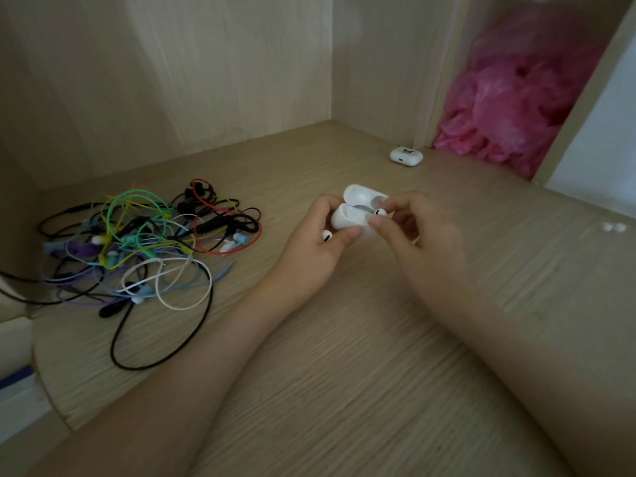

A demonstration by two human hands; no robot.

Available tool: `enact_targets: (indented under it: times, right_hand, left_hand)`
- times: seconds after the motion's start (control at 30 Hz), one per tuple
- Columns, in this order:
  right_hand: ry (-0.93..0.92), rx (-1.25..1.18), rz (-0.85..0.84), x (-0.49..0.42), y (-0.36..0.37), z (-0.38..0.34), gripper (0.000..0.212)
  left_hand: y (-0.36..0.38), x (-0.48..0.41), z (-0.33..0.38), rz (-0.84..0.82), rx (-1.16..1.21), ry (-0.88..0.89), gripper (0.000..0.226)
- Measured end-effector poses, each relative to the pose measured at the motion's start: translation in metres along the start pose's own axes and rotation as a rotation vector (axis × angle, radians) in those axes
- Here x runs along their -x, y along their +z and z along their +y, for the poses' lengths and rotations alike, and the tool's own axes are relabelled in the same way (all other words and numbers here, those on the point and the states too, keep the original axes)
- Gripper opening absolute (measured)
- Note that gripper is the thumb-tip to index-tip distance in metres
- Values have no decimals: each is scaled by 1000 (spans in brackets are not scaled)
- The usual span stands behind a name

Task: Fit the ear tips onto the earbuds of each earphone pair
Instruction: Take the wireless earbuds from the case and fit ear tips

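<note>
At frame centre, a person's left hand curls round an open white charging case with a spare earbud tucked under its fingers, while the right hand pinches a white earbud between thumb and forefinger at the case's mouth. The buds look light, hard and glossy, likely to slip, so best held by the stem. Two small white pieces at the right edge, well apart from both hands, may be soft ear tips, though they are blurred. A tangle of coloured wired earphones lies at left, a closed case at upper right
</note>
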State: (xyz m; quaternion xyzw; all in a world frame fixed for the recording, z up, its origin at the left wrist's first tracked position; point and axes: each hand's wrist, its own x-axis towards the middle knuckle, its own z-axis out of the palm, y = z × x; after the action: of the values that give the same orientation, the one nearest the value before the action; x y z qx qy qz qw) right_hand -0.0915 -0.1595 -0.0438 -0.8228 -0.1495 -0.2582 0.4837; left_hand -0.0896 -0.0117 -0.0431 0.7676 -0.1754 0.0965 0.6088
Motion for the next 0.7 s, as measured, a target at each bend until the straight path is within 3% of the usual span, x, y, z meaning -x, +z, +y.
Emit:
enact_targets:
  times: [0.43,0.7]
  right_hand:
    - [-201,-94,75,2,-2,-7,19]
    - [-162,-111,-75,2,0,-4,26]
  left_hand:
    - [-1,-3,-7,-11,-49,31,14]
    - [0,-3,-8,-66,-34,34,17]
